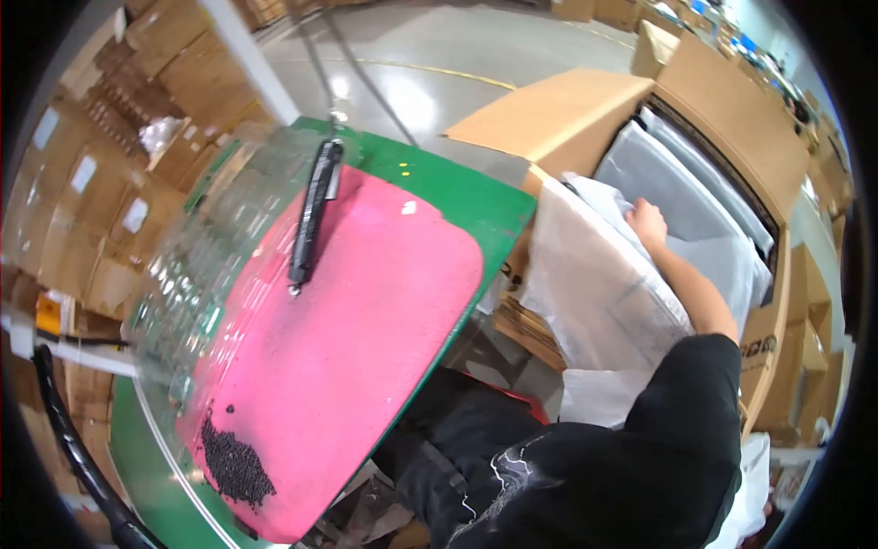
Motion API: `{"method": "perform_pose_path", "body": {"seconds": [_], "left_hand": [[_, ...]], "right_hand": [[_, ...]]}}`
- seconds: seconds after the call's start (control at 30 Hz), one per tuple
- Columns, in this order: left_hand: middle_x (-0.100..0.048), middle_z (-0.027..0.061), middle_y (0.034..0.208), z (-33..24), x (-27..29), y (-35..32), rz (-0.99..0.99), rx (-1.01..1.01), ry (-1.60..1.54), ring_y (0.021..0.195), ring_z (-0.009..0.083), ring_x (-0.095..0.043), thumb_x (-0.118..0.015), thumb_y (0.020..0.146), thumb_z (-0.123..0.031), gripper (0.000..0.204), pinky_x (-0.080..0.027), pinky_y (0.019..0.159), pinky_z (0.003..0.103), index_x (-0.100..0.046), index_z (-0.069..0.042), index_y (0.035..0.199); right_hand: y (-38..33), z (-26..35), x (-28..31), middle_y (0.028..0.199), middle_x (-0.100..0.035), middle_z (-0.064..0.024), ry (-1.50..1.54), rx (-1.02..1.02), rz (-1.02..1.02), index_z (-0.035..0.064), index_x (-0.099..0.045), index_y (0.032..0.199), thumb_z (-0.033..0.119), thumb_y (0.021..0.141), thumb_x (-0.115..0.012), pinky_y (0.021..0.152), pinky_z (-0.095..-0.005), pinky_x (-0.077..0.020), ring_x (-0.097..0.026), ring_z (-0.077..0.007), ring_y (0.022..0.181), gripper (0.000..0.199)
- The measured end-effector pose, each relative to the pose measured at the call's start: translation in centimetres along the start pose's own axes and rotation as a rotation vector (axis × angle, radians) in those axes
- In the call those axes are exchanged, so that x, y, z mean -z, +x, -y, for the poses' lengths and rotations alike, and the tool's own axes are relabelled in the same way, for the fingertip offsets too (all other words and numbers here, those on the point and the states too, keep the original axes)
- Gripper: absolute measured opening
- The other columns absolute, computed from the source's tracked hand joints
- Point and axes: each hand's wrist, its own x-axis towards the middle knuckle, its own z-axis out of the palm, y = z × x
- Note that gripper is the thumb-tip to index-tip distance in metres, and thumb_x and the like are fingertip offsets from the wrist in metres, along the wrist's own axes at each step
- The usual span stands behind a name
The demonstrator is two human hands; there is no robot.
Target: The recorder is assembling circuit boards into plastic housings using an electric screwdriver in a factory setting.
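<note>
My right hand (647,222) reaches out from a black sleeve into a large open cardboard box (732,119) on my right. Its fingers curl over the top edge of a white plastic-bagged flat item (594,274) that leans out of the box. More grey-white bagged items (668,183) stand upright inside the box behind the hand. My left hand is out of view.
To the left stands a green table (476,197) with a pink mat (366,302). A black tool (313,215) hangs over the mat on a cable. Small black parts (236,467) are piled at its near corner. Clear plastic trays (197,265) and stacked cardboard boxes (101,210) line the left side.
</note>
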Motion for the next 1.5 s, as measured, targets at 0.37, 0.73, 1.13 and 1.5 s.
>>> {"method": "perform_pose_path", "body": {"seconds": [0.37,0.73,1.13,1.5], "left_hand": [[-0.060,0.0130,0.115,1.7,2.3,3.3,-0.594,-0.239,-0.055,0.062,0.0103,-0.045,-0.063,0.093,-0.025,0.040,-0.038,0.052,0.018,-0.051,-0.004,0.124],[-0.064,0.0073,0.075,9.0,-9.4,6.4,-0.095,0.257,0.575,0.071,0.0134,-0.060,-0.048,0.101,-0.014,0.022,-0.048,0.068,0.024,-0.063,0.002,0.101],[-0.067,0.0081,0.072,15.4,-21.1,8.3,0.681,0.076,0.587,0.065,0.0146,-0.067,-0.050,0.100,-0.011,0.022,-0.052,0.058,0.025,-0.067,0.002,0.096],[-0.066,0.0096,0.077,14.7,-21.7,7.3,0.705,0.134,0.532,0.068,0.0148,-0.067,-0.047,0.098,-0.005,0.018,-0.052,0.063,0.026,-0.062,0.004,0.100]], "right_hand": [[3.3,10.2,0.9,0.113,-0.065,-0.0200,0.210,0.360,0.233,-0.0015,-0.062,0.116,0.034,0.098,-0.042,0.098,-0.0417,-0.0437,-0.059,-0.0286,0.114,0.045],[10.1,27.2,20.0,0.119,-0.062,-0.0186,0.393,0.893,0.456,-0.0040,-0.058,0.120,0.030,0.099,-0.043,0.102,-0.0392,-0.0419,-0.056,-0.0274,0.117,0.043],[10.7,23.2,31.7,0.127,-0.058,-0.0171,0.630,0.871,0.779,-0.0068,-0.053,0.126,0.025,0.100,-0.043,0.106,-0.0365,-0.0400,-0.053,-0.0261,0.121,0.042],[9.1,19.6,33.7,0.133,-0.054,-0.0157,0.991,0.764,1.070,-0.0094,-0.049,0.131,0.020,0.101,-0.044,0.109,-0.0340,-0.0383,-0.050,-0.0249,0.125,0.043]]}}
